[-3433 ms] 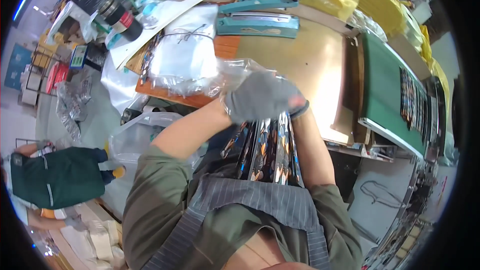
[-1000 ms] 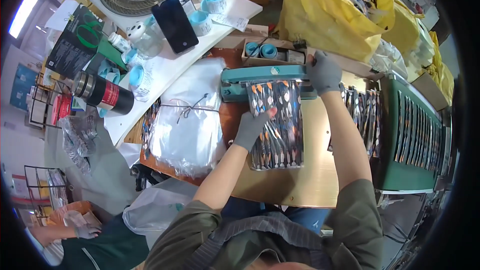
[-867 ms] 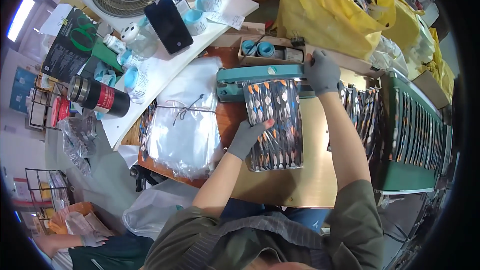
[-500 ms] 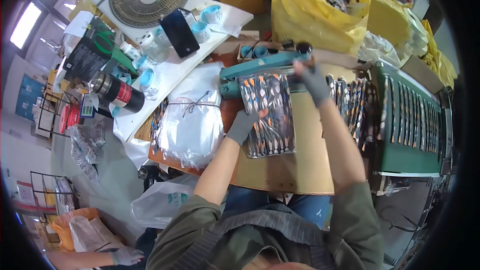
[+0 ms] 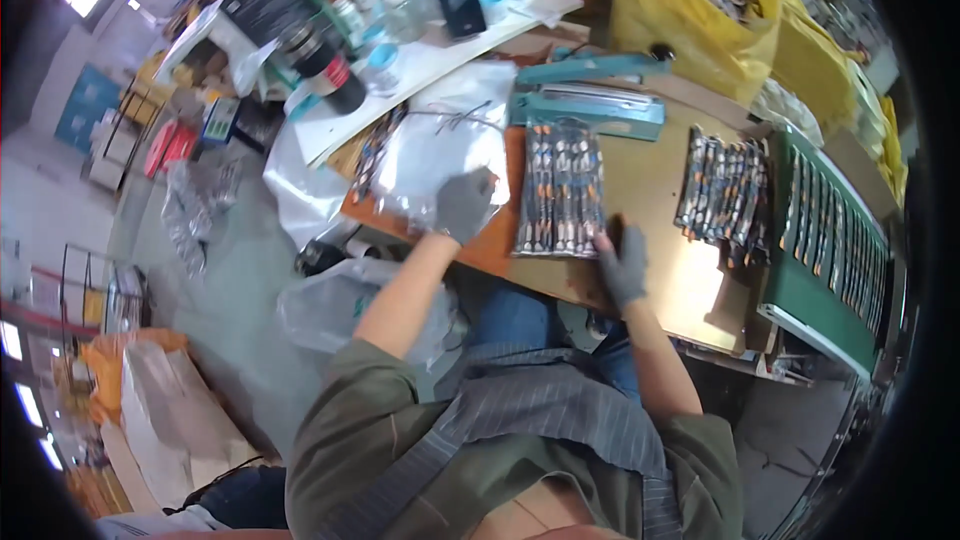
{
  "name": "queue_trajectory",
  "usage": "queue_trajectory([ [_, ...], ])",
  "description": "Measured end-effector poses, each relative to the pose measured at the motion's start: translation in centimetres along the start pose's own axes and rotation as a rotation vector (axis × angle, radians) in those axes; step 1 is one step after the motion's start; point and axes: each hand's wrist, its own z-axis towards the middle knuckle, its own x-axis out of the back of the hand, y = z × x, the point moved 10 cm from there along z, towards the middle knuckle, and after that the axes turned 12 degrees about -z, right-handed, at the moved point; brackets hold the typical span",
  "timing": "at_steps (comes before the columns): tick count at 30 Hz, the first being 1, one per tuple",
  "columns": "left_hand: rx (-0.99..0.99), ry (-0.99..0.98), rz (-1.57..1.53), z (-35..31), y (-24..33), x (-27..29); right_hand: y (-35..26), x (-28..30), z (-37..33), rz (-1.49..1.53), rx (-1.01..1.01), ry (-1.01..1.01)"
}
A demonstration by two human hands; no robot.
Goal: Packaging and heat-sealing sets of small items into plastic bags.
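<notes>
A clear plastic bag packed with rows of dark, orange and silver strips point(image 5: 558, 190) lies in front of a teal bag sealer point(image 5: 600, 112). The sealer's lever point(image 5: 585, 70), with a black knob at its end, stands raised. My right hand point(image 5: 626, 265), in a grey fingerless glove, is at the packed bag's lower right corner, fingers apart, thumb against its edge. My left hand point(image 5: 465, 205), gloved alike, rests over a stack of clear plastic bags point(image 5: 425, 165) tied with a dark cord. Blur smears its fingers.
Loose strips point(image 5: 722, 190) lie in a pile on the right, before a green board point(image 5: 830, 260) with strips in a row. A white shelf point(image 5: 420, 80) at the back left holds a phone point(image 5: 458, 0) and a black flask point(image 5: 325, 70). Behind stands a yellow sack point(image 5: 690, 30).
My right hand has left the sealer's knob and come down to the packed bag's corner. The lever has risen. My left hand has moved off the packed bag onto the bag stack.
</notes>
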Motion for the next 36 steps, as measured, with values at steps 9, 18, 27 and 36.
queue_trajectory([
  [9,-0.091,0.048,0.256,6.3,-6.8,10.0,3.0,2.4,-3.9,0.184,-0.097,-0.074],
  [18,-0.087,0.021,-0.84,-3.2,11.3,-3.2,-7.6,2.3,0.0,0.889,-0.194,-0.349],
  [27,0.464,-0.623,-1.581,-6.8,19.5,-8.3,3.7,4.0,4.8,0.301,-0.237,-0.559],
  [36,0.126,-0.374,-0.916,1.3,16.9,-10.1,25.5,12.7,12.8,-0.321,-0.714,-0.344],
])
